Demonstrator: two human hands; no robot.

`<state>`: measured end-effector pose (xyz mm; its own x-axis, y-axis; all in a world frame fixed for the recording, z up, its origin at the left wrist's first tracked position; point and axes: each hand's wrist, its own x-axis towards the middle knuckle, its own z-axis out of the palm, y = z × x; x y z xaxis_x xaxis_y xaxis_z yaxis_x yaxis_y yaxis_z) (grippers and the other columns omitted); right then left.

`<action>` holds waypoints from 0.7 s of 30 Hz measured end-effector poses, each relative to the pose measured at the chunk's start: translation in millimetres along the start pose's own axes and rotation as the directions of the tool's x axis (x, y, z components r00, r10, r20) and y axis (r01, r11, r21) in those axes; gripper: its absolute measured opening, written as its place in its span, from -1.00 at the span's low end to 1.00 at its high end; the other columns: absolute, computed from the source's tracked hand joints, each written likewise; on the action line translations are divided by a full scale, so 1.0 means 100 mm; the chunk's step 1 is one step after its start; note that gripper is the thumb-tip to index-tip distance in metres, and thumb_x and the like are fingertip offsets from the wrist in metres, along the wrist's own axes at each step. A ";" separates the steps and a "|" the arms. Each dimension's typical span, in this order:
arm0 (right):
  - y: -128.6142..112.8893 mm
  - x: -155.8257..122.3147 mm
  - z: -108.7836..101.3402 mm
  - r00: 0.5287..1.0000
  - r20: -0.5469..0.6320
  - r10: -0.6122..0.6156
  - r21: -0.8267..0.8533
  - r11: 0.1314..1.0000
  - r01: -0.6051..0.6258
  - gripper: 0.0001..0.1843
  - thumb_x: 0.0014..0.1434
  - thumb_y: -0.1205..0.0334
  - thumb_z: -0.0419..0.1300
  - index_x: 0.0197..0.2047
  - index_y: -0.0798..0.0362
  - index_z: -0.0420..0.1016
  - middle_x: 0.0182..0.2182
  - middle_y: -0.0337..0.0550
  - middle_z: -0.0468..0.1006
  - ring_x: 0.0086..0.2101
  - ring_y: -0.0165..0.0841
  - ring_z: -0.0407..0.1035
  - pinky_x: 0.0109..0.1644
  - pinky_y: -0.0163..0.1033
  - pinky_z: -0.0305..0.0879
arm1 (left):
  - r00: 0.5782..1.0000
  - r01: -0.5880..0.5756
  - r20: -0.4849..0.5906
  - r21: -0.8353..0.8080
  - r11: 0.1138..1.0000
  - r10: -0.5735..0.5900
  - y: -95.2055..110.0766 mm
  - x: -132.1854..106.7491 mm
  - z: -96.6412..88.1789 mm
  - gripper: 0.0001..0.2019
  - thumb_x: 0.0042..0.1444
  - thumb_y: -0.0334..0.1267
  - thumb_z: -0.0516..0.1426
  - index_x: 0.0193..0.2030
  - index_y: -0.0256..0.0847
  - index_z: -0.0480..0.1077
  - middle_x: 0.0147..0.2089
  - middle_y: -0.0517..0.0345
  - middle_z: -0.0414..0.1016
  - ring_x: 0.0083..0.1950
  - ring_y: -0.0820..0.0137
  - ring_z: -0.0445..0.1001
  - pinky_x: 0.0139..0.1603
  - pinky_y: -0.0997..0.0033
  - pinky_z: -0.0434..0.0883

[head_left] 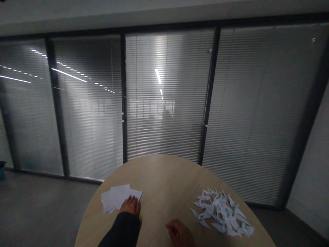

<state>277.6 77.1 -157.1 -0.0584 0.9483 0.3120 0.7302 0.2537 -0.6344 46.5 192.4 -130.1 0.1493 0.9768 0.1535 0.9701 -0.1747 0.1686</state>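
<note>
Okay, the left hand lies flat and open, palm down. Its fingers rest on the near edge of a messy stack of white paper squares. The stack is right under and just past those fingers, and the sheets sit a bit crooked on top of each other. A dark sleeve covers the arm behind this hand.

The right hand is on the other side, near the bottom of the view. Its fingers curl loosely, and it looks blurry, so I cannot tell if it is closing or if it has something small in it. It is not touching the paper stack.

Just past this right hand, and farther to the right, is a big heap of small folded paper cranes. They are white and lie all jumbled together. The hand is near the heap but apart from it.

Both hands are at the near edge of a round wooden table. Far ahead of the hands stands a glass wall with gray blinds. Down to the left of the table is a gray floor.
</note>
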 end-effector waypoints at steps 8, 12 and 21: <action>0.03 0.01 0.01 1.000 -0.002 -0.021 -0.016 1.000 0.021 -0.70 0.06 0.37 -0.02 -0.22 0.14 0.50 -0.32 -0.04 0.48 -0.31 -0.34 0.38 -0.18 -0.31 0.26 | 1.000 -0.022 -0.021 -0.029 0.999 0.021 -0.04 0.02 0.05 -0.52 0.22 -0.23 -0.19 0.15 -0.30 0.33 0.21 0.04 0.26 0.30 0.27 0.12 0.29 0.27 0.06; 0.01 0.00 0.01 1.000 -0.020 0.005 -0.032 0.999 -0.005 -0.71 0.04 0.41 -0.01 -0.25 0.10 0.50 -0.34 -0.09 0.49 -0.32 -0.37 0.38 -0.20 -0.34 0.25 | 0.999 -0.038 -0.015 0.003 0.999 0.038 -0.07 0.03 0.08 -0.52 0.22 -0.20 -0.18 0.16 -0.30 0.33 0.22 0.04 0.25 0.30 0.23 0.11 0.28 0.23 0.08; 0.03 0.00 0.07 0.998 -0.057 0.023 -0.011 1.000 -0.023 -0.68 -0.01 0.47 0.00 -0.27 0.09 0.51 -0.38 -0.13 0.47 -0.37 -0.40 0.37 -0.25 -0.38 0.23 | 0.996 -0.047 -0.077 0.038 0.998 0.050 -0.06 0.00 0.10 -0.54 0.17 -0.18 -0.08 0.16 -0.23 0.34 0.20 0.02 0.28 0.28 0.21 0.15 0.25 0.23 0.13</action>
<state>275.5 79.5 -164.1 -0.0026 0.9413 0.3375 0.7389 0.2292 -0.6336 42.8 194.7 -140.6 0.1824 0.9545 0.2360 0.9686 -0.2157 0.1236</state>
